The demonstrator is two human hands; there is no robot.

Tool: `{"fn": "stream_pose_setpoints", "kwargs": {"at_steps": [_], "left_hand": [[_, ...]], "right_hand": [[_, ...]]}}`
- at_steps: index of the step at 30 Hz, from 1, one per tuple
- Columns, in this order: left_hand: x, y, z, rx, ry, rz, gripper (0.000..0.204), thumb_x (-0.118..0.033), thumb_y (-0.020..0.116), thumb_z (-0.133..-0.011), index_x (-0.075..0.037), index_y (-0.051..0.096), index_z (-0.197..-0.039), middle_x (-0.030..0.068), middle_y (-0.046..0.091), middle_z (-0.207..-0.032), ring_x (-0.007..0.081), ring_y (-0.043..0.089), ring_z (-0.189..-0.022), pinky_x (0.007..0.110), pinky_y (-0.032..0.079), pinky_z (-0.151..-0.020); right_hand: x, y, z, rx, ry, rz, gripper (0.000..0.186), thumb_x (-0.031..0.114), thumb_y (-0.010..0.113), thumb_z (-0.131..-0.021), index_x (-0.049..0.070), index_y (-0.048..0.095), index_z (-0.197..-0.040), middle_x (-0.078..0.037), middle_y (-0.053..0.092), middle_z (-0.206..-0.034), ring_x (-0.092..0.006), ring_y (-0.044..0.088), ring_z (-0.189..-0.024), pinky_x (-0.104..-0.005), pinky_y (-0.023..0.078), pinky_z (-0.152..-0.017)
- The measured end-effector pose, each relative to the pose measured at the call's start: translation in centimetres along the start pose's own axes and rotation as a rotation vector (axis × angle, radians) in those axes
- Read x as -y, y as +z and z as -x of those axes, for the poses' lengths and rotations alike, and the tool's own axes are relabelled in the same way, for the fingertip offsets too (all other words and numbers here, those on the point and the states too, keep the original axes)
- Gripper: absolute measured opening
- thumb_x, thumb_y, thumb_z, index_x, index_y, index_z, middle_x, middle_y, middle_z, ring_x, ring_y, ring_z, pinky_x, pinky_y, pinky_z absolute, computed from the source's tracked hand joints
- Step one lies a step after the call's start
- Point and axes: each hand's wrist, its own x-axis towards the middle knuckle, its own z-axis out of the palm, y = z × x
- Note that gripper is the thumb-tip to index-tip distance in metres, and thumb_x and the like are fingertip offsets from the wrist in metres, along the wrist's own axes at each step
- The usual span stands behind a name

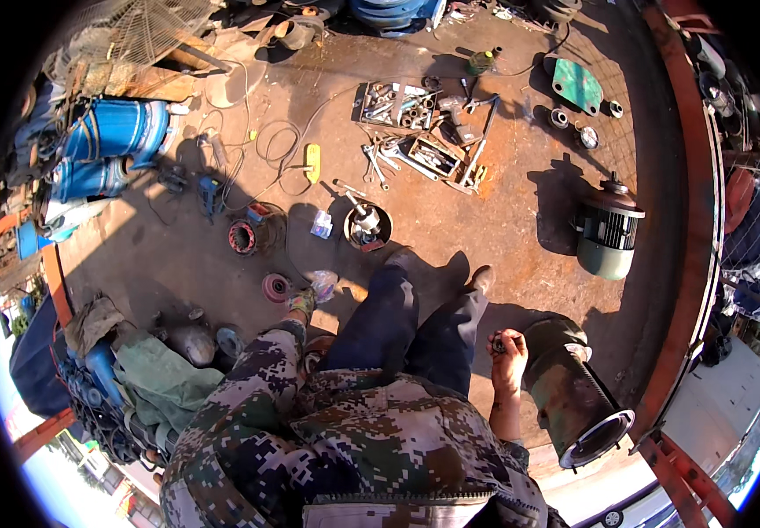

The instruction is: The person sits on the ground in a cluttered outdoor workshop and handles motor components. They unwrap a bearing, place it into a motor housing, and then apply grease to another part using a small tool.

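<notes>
metal tool tray (395, 125): out ahead of me on the ground, crowded with hand tools (384, 111).
loose spanners (375, 167): fanned out just on my side of that tray.
yellow oblong block (312, 163): lying to the left of the spanners, as i see it.
electric motor (610, 231): to my right, pale green end nearest me, shaft pointing away.
green plate (578, 85): beyond the motor, holes near its edge.
blue cylindrical bodies (116, 132): heaped over on my left.
red steel beam (701, 202): along my far right.
</notes>
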Motion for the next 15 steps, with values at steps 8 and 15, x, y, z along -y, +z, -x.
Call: {"fn": "stream_pose_setpoints", "kwargs": {"at_steps": [8,15], "left_hand": [[10.2,13.4,2.2,-0.292,-0.139,0.424,0.027,-0.027,0.067,-0.096,-0.005,0.076,-0.109,0.006,0.074,-0.086,0.0191,0.065,-0.074,0.037,0.052,-0.069],[1.6,28.2,1.4,-0.112,-0.397,0.824,0.02,-0.018,0.066,-0.099,-0.003,0.074,-0.111,0.0042,0.072,-0.088,0.0129,0.065,-0.074,0.03,0.053,-0.069]], "right_hand": [[2.6,6.9,-18.6,0.458,0.253,0.528,0.009,0.01,0.067,-0.098,0.008,0.06,-0.103,-0.006,0.068,-0.096,-0.0158,0.068,-0.086,-0.0281,0.055,-0.074],[-5.3,9.0,-33.1,0.609,0.289,0.83,0.009,0.013,0.067,-0.099,0.01,0.061,-0.105,-0.003,0.068,-0.1,-0.0132,0.069,-0.09,-0.0285,0.055,-0.076]]}}
